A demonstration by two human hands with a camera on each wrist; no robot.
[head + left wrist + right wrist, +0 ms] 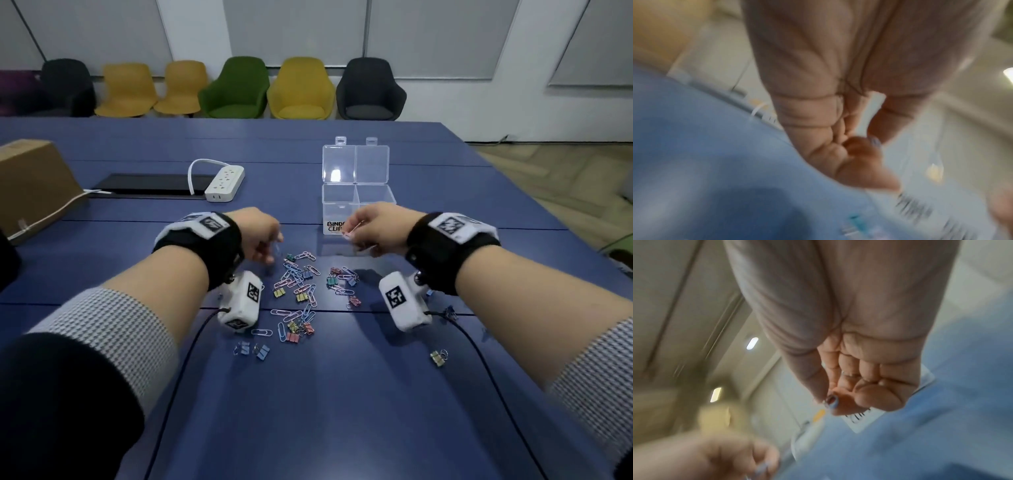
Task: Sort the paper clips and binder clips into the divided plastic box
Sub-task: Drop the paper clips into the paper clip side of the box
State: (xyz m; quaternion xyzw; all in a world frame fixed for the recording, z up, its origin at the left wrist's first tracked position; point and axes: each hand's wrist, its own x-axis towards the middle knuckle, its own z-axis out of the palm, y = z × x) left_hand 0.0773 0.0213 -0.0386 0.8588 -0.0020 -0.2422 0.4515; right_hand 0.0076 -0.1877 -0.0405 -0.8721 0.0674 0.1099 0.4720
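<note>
Item: divided plastic box (358,202), clear, lid folded back, centre-right of the head view, on the blue counter (342,394). Its long axis runs left to right across the frame; the open top faces up, and the labelled front wall faces me. I read "BIND… CLIP…" on the left front compartment. Both near compartments look empty as far as I can see through the walls.

Item: loose stock (301,294), paper clips and coloured binder clips mixed, scattered in mid-frame below the box. Strays: two blue binder clips (251,350) at lower centre, one yellow binder clip (438,357) at lower right.

Progress, my judgement: barely begun; nearly the whole pile is left to sort.

Left hand (258,236): fingers curled, pinching a small bluish clip (278,247) just above the pile; the type is too blurred to tell.

Right hand (373,228): fingers pinching a thin pink paper clip (352,230), held in front of the box's labelled wall, its long axis tilted up to the right.
</note>
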